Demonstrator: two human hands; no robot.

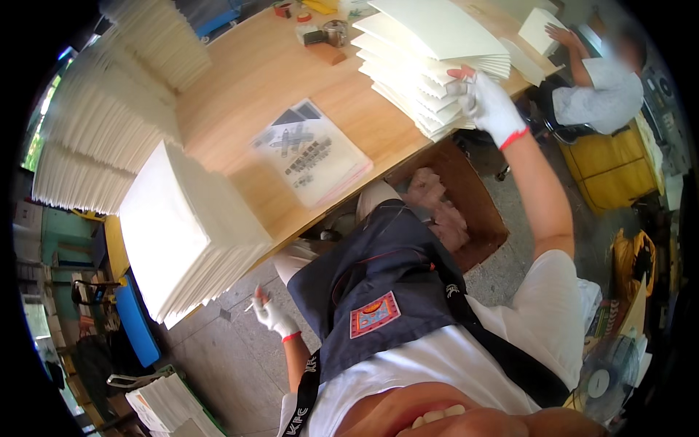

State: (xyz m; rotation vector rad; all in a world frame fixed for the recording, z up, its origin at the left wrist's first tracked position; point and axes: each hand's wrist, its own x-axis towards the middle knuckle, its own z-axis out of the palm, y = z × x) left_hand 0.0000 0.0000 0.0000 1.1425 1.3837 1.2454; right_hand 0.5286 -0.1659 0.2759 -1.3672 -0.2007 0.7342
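Note:
My right hand (486, 104), in a white glove with a red cuff and bare fingertips, reaches to the near right edge of a tall, uneven stack of folded white sheets (437, 33). Its fingers are curled on the sheet edges. Lower down, beside the table's front edge, my left hand (275, 317) wears a matching glove. A thin white stick (249, 307) is pinched between its fingers. Close to that hand stands another stack of white sheets (186, 240) at the table's left front corner. Between the stacks lies a clear plastic sleeve with a printed sheet (313, 156).
Tall piles of white sheets (102, 138) line the wooden table's (226, 87) left side. Small jars (335, 33) and a brown block (325, 53) stand at the back. Beneath the table is a box with pinkish crumpled material (437, 204). A co-worker (601, 95) sits at right holding a white block.

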